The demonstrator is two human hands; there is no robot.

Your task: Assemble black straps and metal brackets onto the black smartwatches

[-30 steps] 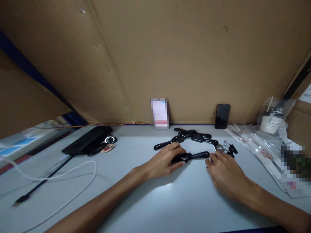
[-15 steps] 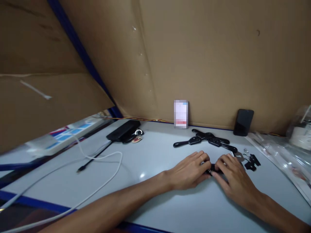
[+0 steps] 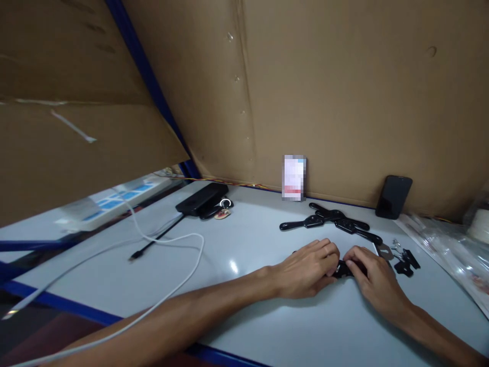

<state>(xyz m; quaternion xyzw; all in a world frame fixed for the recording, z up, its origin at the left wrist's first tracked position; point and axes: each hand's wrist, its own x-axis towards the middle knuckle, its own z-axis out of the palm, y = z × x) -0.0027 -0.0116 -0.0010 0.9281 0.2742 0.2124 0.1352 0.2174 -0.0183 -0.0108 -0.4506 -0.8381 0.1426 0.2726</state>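
Observation:
My left hand (image 3: 311,267) is closed over a black spokeshave (image 3: 344,270) on the table, covering most of its length. My right hand (image 3: 376,280) pinches the spokeshave's middle and right part with thumb and fingers; small parts under the fingertips are hard to make out. Beyond the hands lie several black spokeshaves (image 3: 314,220) crossed over each other. Just past my right hand rests a grey slotted blade (image 3: 385,252). Beside it are small black cap pieces (image 3: 407,265) and shiny screws (image 3: 397,245).
Two phones lean against the cardboard wall: a lit phone (image 3: 294,177) and a dark phone (image 3: 394,197). Clear plastic packaging (image 3: 443,255) lies at right. On the left are a black power bank (image 3: 202,199), keys (image 3: 222,214), a white cable (image 3: 200,244) and a power strip (image 3: 122,201).
The view has shifted slightly, moving the scene right. My right hand's fingers have drawn back a little from my left, exposing more of the spokeshave's middle.

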